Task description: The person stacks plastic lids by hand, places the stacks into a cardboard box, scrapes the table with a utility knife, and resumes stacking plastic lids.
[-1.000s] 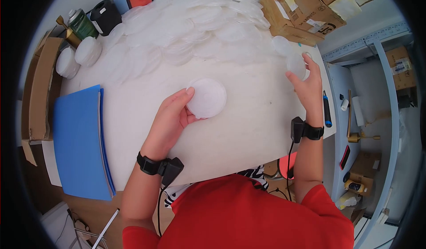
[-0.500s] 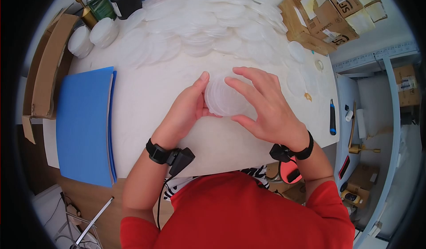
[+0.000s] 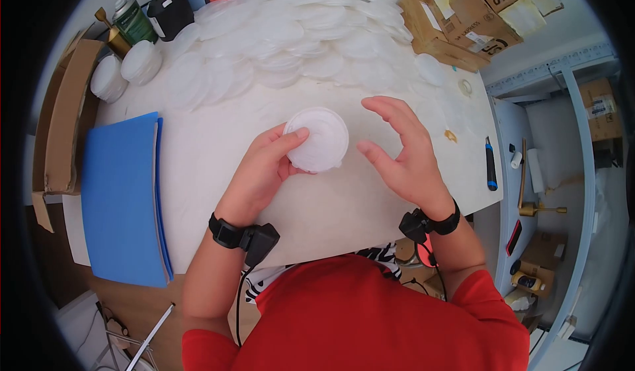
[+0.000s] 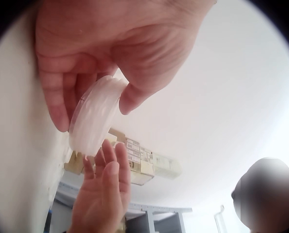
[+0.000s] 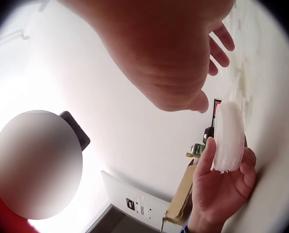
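Note:
A short stack of round, translucent white plastic lids [image 3: 323, 145] stands above the table in front of the person. My left hand [image 3: 259, 164] grips it at its left edge, thumb on the upper face and fingers underneath. Seen from the side in the left wrist view, the lid stack [image 4: 93, 119] shows several layered rims between thumb and fingers. To the right of the stack, apart from it, is my right hand [image 3: 411, 164], fingers spread and nothing in it. The right wrist view has the left hand [image 5: 215, 194] around the stack's lower end.
A broad heap of similar lids [image 3: 284, 34] covers the table's back. Two round stacks [image 3: 141, 62], a green can [image 3: 134, 22] and a black jug [image 3: 170, 14] stand back left. Blue folders [image 3: 122, 199] lie left; a utility knife [image 3: 491, 164] and tape roll [image 3: 465, 88] lie right.
My right hand came from the loose lids at the table's right side to the held stack, then drew back a little to the right. The left thumb now lies over the stack's face.

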{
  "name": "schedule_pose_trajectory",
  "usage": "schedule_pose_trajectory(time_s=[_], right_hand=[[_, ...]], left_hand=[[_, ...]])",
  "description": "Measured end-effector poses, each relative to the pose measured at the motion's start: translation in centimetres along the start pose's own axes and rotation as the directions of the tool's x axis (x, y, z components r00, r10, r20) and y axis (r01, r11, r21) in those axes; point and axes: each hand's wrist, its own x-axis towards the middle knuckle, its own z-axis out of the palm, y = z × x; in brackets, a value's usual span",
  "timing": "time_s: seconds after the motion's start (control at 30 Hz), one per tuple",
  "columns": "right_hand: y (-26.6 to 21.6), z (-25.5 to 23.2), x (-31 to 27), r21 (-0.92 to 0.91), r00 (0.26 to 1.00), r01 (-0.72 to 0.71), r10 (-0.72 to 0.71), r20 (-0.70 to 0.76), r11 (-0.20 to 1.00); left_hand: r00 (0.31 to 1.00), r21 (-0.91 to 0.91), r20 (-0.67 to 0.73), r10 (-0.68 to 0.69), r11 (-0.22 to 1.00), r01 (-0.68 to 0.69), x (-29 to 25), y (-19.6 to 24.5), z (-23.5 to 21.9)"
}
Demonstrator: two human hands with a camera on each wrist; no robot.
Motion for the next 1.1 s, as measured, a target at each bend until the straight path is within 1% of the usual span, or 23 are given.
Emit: schedule_pose_trajectory(time_s=[0.03, 0.07, 0.1, 0.13, 0.2, 0.23, 0.3, 0.33, 0.4, 0.47, 0.63, 0.73, 0.8, 0.83, 0.9, 0.93, 1.0, 1.03, 1.1], right_hand=[[0.4, 0.2, -0.3, 0.000, 1.000, -0.005, 0.005, -0.004, 1.000], [0.7, 0.3, -0.6, 0.135, 0.981, -0.191, 0.195, -0.018, 0.972], [1.0, 0.5, -0.9, 0.268, 0.926, -0.363, 0.378, -0.008, 0.893], [1.2, 0.7, -1.2, 0.269, 0.923, -0.367, 0.385, -0.012, 0.890], [1.6, 1.1, -1.8, 0.463, 0.840, -0.530, 0.515, 0.171, 0.711], [1.5, 1.3, -2.0, 0.465, 0.839, -0.531, 0.518, 0.169, 0.708], [1.2, 1.7, -2.5, 0.442, 0.805, -0.591, 0.528, 0.269, 0.675], [1.0, 1.8, -2.6, 0.443, 0.805, -0.591, 0.530, 0.268, 0.674], [0.5, 2.0, -2.6, 0.376, 0.787, -0.617, 0.531, 0.314, 0.692], [0.2, 2.3, -2.5, 0.383, 0.787, -0.617, 0.529, 0.317, 0.688], [0.1, 2.7, -2.4, 0.377, 0.786, -0.618, 0.526, 0.325, 0.690], [0.3, 2.6, -2.3, 0.338, 0.779, -0.625, 0.539, 0.320, 0.704], [0.9, 3.1, -2.4, 0.401, 0.823, -0.566, 0.515, 0.238, 0.720], [0.9, 3.3, -2.3, 0.401, 0.823, -0.566, 0.515, 0.239, 0.720], [0.9, 3.9, -2.0, 0.419, 0.880, -0.461, 0.465, 0.100, 0.782], [0.7, 3.9, -1.8, 0.418, 0.879, -0.461, 0.466, 0.099, 0.783], [0.1, 3.7, -1.4, 0.493, 0.862, -0.499, 0.468, 0.196, 0.713], [0.1, 3.8, -1.3, 0.493, 0.862, -0.498, 0.469, 0.193, 0.713], [0.1, 3.9, -1.2, 0.627, 0.819, -0.560, 0.475, 0.321, 0.542]], left_hand=[[1.000, -0.010, 0.005, 0.001, 1.000, -0.001, 0.1, 0.0, -0.1], [1.000, -0.020, 0.011, 0.001, 1.000, 0.000, 0.1, 0.0, -0.1], [1.000, -0.016, 0.015, -0.006, 1.000, 0.007, 0.1, 0.0, -0.1], [1.000, -0.022, 0.008, -0.001, 1.000, 0.001, 0.1, 0.0, 0.0], [1.000, -0.025, 0.002, 0.000, 1.000, 0.000, 0.2, 0.0, 0.0], [1.000, -0.034, 0.009, 0.009, 0.999, -0.009, 0.2, 0.0, 0.0], [1.000, -0.041, 0.015, 0.017, 0.999, -0.016, 0.3, -0.1, -0.3], [0.999, -0.054, 0.031, 0.017, 0.998, -0.016, 0.3, -0.1, -0.5], [0.999, -0.066, 0.048, 0.016, 0.998, -0.013, 0.3, -0.1, -0.5], [1.000, -0.043, 0.009, 0.000, 0.999, 0.001, 0.3, 0.0, -0.2], [1.000, 0.001, -0.004, -0.004, 1.000, 0.004, 0.4, -0.4, -0.5], [1.000, 0.024, -0.018, -0.006, 1.000, 0.007, 0.3, -0.3, -0.3], [1.000, 0.038, -0.025, -0.011, 0.999, 0.012, 0.2, -0.3, -0.2], [1.000, 0.041, -0.024, -0.009, 0.999, 0.010, 0.2, -0.4, -0.2], [1.000, 0.045, -0.022, -0.008, 0.999, 0.009, 0.3, -0.4, -0.1], [1.000, 0.064, -0.017, -0.005, 0.998, 0.006, 0.3, -0.4, -0.1], [1.000, 0.085, -0.007, -0.003, 0.996, 0.004, 0.3, -0.4, -0.1], [1.000, 0.094, -0.009, -0.001, 0.996, 0.002, 0.3, -0.5, -0.1], [1.000, 0.103, -0.006, 0.000, 0.995, 0.000, 0.3, -0.6, -0.1]])
